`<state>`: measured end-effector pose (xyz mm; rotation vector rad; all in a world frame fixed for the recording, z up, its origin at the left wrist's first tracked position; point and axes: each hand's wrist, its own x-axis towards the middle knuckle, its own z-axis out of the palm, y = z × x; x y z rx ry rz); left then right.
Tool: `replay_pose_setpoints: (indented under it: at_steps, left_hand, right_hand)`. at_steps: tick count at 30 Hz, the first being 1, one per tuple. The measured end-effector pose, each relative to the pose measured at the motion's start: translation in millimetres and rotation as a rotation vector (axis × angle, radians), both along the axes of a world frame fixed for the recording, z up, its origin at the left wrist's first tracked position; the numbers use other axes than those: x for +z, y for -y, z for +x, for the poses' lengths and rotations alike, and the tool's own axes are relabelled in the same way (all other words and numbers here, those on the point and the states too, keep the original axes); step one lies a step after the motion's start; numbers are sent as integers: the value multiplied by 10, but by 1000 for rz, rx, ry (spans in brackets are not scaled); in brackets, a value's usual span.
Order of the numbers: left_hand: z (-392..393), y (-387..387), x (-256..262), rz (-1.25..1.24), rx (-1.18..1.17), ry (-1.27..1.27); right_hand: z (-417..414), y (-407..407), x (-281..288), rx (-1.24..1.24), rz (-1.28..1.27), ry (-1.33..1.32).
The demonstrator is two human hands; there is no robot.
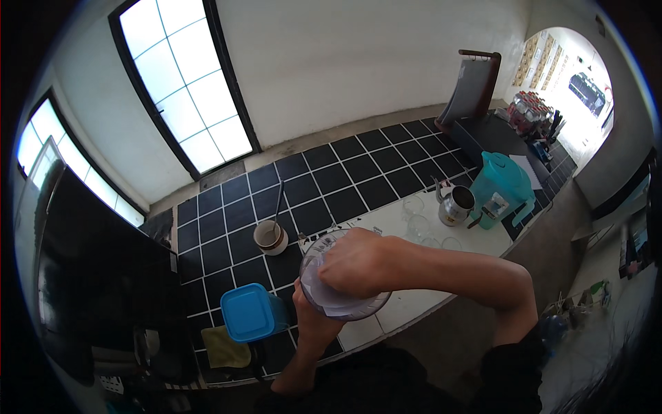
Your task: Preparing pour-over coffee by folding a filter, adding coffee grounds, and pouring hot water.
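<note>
My left hand [316, 322] grips the outside of a clear patterned glass vessel [376, 309] from its near left side. My right hand [354, 264] is curled into a fist at the vessel's mouth, over a thin whitish sheet [331, 297] of paper or cloth that lines the inside. Its fingertips are hidden in the folds. To the left stands a cream and brown mug [270, 239] with a long-handled utensil [279, 204] leaning in it. Below the mug is a plastic container with a blue lid [247, 312], next to a folded olive cloth [226, 348].
Several clear drinking glasses [418, 226] stand on the white tiles. Behind them are a metal pot [456, 206] and a turquoise pitcher [499, 189]. A black box [496, 139] and clustered red-capped bottles [530, 111] sit farther right. The counter's front edge [403, 328] runs close before me.
</note>
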<state>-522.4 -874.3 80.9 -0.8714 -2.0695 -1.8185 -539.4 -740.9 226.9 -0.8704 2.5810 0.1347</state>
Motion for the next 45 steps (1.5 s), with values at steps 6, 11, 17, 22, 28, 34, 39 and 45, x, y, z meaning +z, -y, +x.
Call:
replay_pose_setpoints:
  at_steps: [6,11,17,22,28,34,39,45]
  left_hand:
    - [5,-9,19,-35,7,3]
    - [-1,-9,35,-33,-3,43]
    - [23,10,37,-19,20,28]
    - [2,3,-10,-13,-7,27]
    - [18,15,17,-41,-5,53]
    - [-7,53,-132,-116,-37,-105]
    - [12,32,-35,13,-42,99]
    - [33,17,-67,87,-25,118]
  right_hand:
    - [67,-49,-26,57,-17,-48]
    - [106,-173,91,57,-136,-26]
    - [87,-184,117,69,-187,-68]
    - [88,-181,21,79,-194,-83]
    - [85,-150,12,96,-160,-65]
    - [78,-124,-42,82,-176,-47]
    - [51,-105,-76,67,-180,-51]
    - [36,-91,-125,81,-182,-56]
